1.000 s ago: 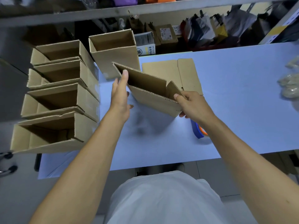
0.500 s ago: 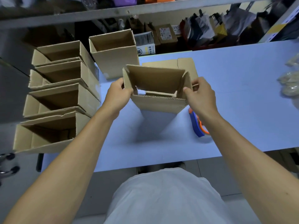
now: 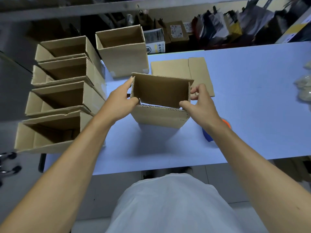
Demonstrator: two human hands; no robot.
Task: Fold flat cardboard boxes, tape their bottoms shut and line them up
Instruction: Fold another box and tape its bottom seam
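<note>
On table [image 3: 252, 115]: 6 boxes [image 3: 160, 98].

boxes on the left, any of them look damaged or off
The nearest box in the left row has a torn, kinked top edge and bulges out of square. The other three look tidy, as does the upright box.

both hands [image 3: 117, 101] [image 3: 200, 106] gripping open box [image 3: 159, 115], blue table [image 3: 252, 98]

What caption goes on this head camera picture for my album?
Left hand and right hand hold an opened box above the blue table, beside finished boxes.
</note>
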